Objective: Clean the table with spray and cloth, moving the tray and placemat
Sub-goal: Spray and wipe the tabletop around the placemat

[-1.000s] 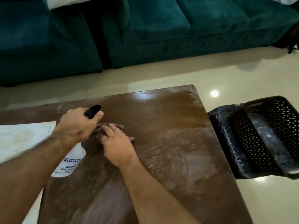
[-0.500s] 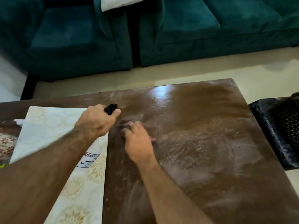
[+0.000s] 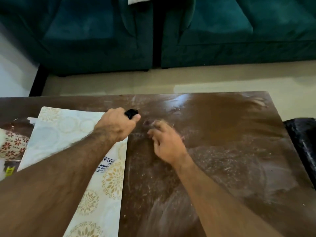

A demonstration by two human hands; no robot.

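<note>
My left hand (image 3: 118, 125) grips a white spray bottle (image 3: 106, 164) by its black nozzle (image 3: 131, 113), over the right edge of the white placemat (image 3: 102, 194) with a gold flower pattern. My right hand (image 3: 165, 142), blurred by motion, presses a small brownish cloth (image 3: 147, 122) onto the brown table (image 3: 230, 159) just right of the nozzle. Most of the cloth is hidden under the fingers. A floral tray (image 3: 12, 146) lies at the left edge, partly under the placemat.
White dusty streaks cover the right half of the table top. A black perforated object (image 3: 302, 139) stands beside the table's right edge. Two teal sofas (image 3: 222, 40) stand beyond the pale floor strip (image 3: 153, 81) behind the table.
The view has swung left, bringing the placemat and tray into sight. Both hands have shifted left across the table; the bottle now hangs over the placemat's edge. The right hand keeps rubbing with the cloth.
</note>
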